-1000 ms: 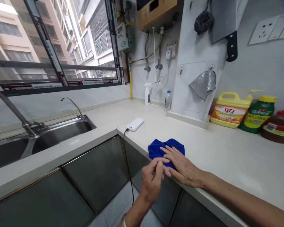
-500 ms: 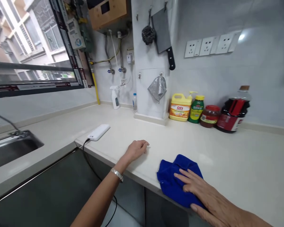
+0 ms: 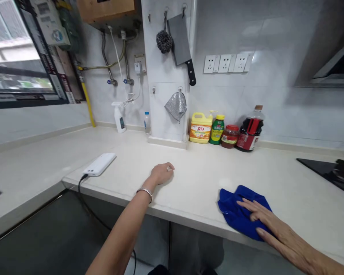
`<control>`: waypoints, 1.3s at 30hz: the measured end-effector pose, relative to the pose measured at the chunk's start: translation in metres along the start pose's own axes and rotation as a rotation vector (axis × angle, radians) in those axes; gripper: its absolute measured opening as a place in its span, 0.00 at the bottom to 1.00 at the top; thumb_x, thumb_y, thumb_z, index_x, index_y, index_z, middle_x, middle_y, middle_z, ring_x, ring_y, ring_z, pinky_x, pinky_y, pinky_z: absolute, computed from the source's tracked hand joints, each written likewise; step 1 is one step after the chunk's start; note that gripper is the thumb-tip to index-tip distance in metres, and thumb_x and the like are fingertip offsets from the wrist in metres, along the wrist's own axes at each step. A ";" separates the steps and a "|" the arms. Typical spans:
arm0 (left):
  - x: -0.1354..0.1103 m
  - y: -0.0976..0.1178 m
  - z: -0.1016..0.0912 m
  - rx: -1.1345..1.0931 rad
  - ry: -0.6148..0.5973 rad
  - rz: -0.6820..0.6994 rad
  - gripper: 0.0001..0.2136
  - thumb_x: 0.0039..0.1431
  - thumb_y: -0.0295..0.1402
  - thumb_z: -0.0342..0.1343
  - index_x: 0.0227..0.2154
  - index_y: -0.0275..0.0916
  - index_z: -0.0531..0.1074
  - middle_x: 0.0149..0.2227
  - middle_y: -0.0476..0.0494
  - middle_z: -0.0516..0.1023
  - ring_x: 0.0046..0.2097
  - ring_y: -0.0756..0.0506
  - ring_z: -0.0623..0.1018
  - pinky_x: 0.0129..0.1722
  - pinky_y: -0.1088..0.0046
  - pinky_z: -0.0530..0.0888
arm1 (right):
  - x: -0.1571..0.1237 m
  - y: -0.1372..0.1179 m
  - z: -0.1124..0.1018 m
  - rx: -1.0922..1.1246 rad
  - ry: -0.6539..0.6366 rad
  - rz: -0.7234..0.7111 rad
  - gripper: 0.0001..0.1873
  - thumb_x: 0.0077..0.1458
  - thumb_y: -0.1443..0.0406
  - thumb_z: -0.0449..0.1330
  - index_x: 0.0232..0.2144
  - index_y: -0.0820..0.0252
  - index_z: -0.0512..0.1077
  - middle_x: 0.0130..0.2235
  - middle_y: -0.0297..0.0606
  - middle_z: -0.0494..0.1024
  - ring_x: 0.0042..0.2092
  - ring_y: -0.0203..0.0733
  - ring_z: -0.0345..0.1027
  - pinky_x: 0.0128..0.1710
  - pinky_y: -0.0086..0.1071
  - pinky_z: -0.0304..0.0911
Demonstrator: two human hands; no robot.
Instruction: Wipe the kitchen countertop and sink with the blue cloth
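A bright blue, thin-looking fabric cloth [image 3: 232, 208] lies rumpled on the cream, smooth-topped counter [image 3: 197, 179], its near side reaching the front edge. The right hand [image 3: 265, 219] rests flat on the cloth's right part, fingers apart and extended, palm down, pressing rather than gripping. The left hand [image 3: 162, 173] is well apart from it, low over the counter and back from the front edge, fingers curled in; I cannot tell whether they close on the small pale spot at the fingertips.

A white, slab-shaped device [image 3: 100, 165] with a black cable [image 3: 81, 179] plugged in lies near the counter's inner corner. Along the back edge stand a yellow handled jug [image 3: 200, 129], a green yellow-capped bottle [image 3: 217, 130], a red-lidded jar [image 3: 229, 136] and a large dark bottle [image 3: 250, 131].

The cloth should be light, soft and limp, not fragile, liable to bunch when pushed. A spread palm over its middle would seem to control it best; its loose left corner looks easiest to pinch for lifting.
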State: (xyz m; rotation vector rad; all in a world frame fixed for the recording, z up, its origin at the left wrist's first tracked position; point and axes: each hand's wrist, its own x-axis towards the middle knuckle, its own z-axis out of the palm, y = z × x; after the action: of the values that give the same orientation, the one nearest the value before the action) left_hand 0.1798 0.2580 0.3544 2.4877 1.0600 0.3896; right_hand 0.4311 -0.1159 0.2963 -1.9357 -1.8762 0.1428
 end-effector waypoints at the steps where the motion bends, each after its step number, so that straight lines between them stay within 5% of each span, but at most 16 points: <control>1: 0.000 -0.001 0.000 -0.017 -0.006 0.015 0.16 0.57 0.36 0.50 0.44 0.44 0.78 0.27 0.49 0.82 0.38 0.43 0.80 0.40 0.71 0.71 | 0.003 -0.004 0.000 0.007 0.000 0.009 0.24 0.65 0.54 0.52 0.63 0.41 0.59 0.70 0.33 0.56 0.71 0.53 0.44 0.67 0.59 0.47; 10: 0.004 -0.008 0.004 -0.059 0.038 0.094 0.16 0.58 0.37 0.48 0.38 0.44 0.81 0.24 0.48 0.80 0.35 0.42 0.79 0.36 0.70 0.68 | 0.055 -0.055 0.014 0.017 0.010 -0.026 0.13 0.69 0.55 0.48 0.50 0.51 0.64 0.70 0.38 0.55 0.72 0.45 0.41 0.71 0.55 0.38; 22: 0.002 -0.023 -0.003 -0.285 0.240 0.024 0.23 0.59 0.51 0.43 0.35 0.45 0.82 0.29 0.47 0.81 0.36 0.43 0.77 0.37 0.70 0.69 | 0.213 -0.160 0.082 0.042 -0.091 -0.355 0.15 0.67 0.58 0.51 0.52 0.55 0.63 0.70 0.43 0.55 0.72 0.47 0.39 0.70 0.53 0.38; 27: 0.009 -0.038 -0.012 -0.415 0.314 0.025 0.29 0.57 0.53 0.40 0.38 0.37 0.80 0.19 0.51 0.69 0.27 0.45 0.72 0.31 0.72 0.68 | 0.251 -0.155 0.089 0.064 -0.109 -0.347 0.17 0.66 0.56 0.52 0.53 0.56 0.65 0.70 0.45 0.54 0.72 0.51 0.40 0.69 0.56 0.39; 30: 0.012 -0.041 -0.015 -0.434 0.301 0.012 0.26 0.55 0.53 0.44 0.34 0.38 0.80 0.18 0.51 0.70 0.29 0.45 0.73 0.33 0.72 0.69 | 0.266 -0.142 0.087 0.074 -0.085 -0.314 0.18 0.66 0.54 0.52 0.53 0.56 0.65 0.70 0.45 0.54 0.72 0.52 0.41 0.69 0.56 0.40; 35: 0.018 -0.037 -0.007 -0.320 0.297 0.031 0.21 0.57 0.48 0.45 0.34 0.43 0.80 0.31 0.48 0.81 0.38 0.43 0.78 0.43 0.70 0.71 | 0.285 -0.111 0.083 0.077 -0.044 -0.282 0.18 0.66 0.54 0.53 0.53 0.56 0.66 0.70 0.44 0.55 0.71 0.49 0.45 0.69 0.54 0.43; 39: 0.020 -0.034 0.005 -0.202 0.283 0.090 0.18 0.58 0.45 0.47 0.42 0.43 0.78 0.45 0.45 0.81 0.42 0.43 0.78 0.50 0.67 0.71 | 0.296 -0.080 0.079 0.039 0.066 -0.166 0.19 0.66 0.56 0.53 0.54 0.58 0.67 0.69 0.46 0.58 0.70 0.48 0.48 0.68 0.53 0.44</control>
State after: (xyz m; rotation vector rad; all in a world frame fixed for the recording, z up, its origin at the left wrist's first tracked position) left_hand 0.1739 0.2927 0.3359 2.3497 0.9583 0.8537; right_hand 0.3502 0.1892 0.3226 -1.7291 -1.9659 0.0634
